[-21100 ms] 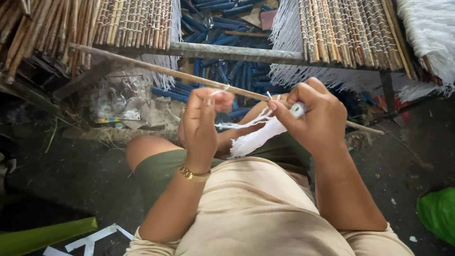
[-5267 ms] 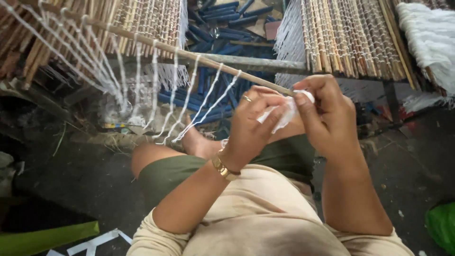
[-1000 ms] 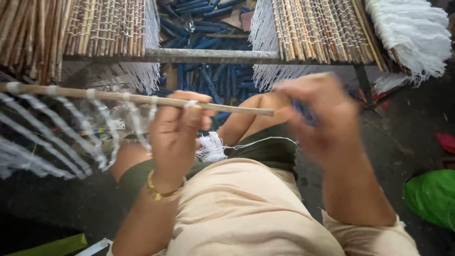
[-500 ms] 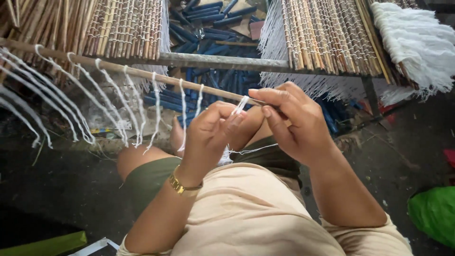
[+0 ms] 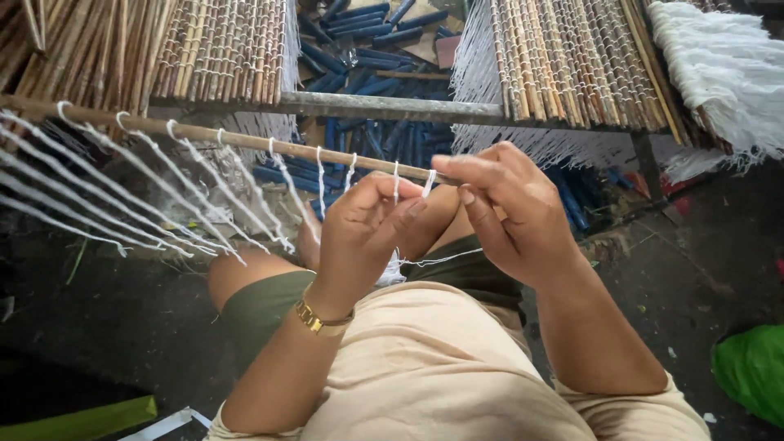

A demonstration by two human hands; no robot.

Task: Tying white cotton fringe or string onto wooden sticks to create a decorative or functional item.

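A long thin bamboo stick (image 5: 245,140) runs from the upper left down to my hands, with several white strings (image 5: 147,204) knotted along it and trailing off to the left. My right hand (image 5: 510,208) pinches the stick's near end between thumb and fingers. My left hand (image 5: 371,224), with a gold bracelet at the wrist, is closed on a white string (image 5: 398,184) hanging from the stick just left of the right hand. A thin strand (image 5: 441,260) runs under both hands to a bundle of white thread on my lap, mostly hidden behind the left hand.
Woven bamboo mats (image 5: 563,65) with white fringes (image 5: 719,73) hang over a grey metal bar (image 5: 384,106) ahead. Blue sticks (image 5: 367,33) lie piled behind it. A green bag (image 5: 751,371) sits at the right, a green strip (image 5: 82,420) at the lower left on dark ground.
The stick has slid slightly further right through my hands since half a second ago. My left hand has shifted its fingers onto the last hanging string, and the right hand stays at the stick's end.
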